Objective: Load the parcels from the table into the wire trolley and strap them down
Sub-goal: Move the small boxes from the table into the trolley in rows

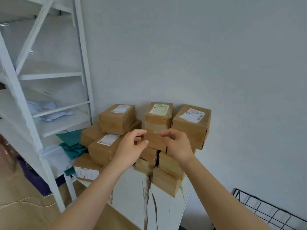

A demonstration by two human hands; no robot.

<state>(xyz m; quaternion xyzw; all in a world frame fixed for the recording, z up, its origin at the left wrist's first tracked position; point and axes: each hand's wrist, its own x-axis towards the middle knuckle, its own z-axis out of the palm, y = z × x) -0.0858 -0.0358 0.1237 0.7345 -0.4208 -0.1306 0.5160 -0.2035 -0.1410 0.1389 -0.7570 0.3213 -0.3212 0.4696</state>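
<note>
Brown parcels (117, 119) are stacked on the white worktop (131, 188) against the wall. The left hand (131, 150) and right hand (178, 144) flank a middle parcel (155, 141) at 9 and 3 o'clock, fingers loosely curled and gripping nothing. The left thumb may touch it, but blur hides this. The wire trolley (265, 211) is at 4 o'clock from the stack and the shelving (49, 77) at 9.

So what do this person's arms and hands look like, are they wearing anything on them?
Both arms are bare as far as the picture shows: there is no sleeve on the left forearm or the right forearm. The left hand and right hand wear no gloves, and no watch, ring or bracelet is visible.
</note>
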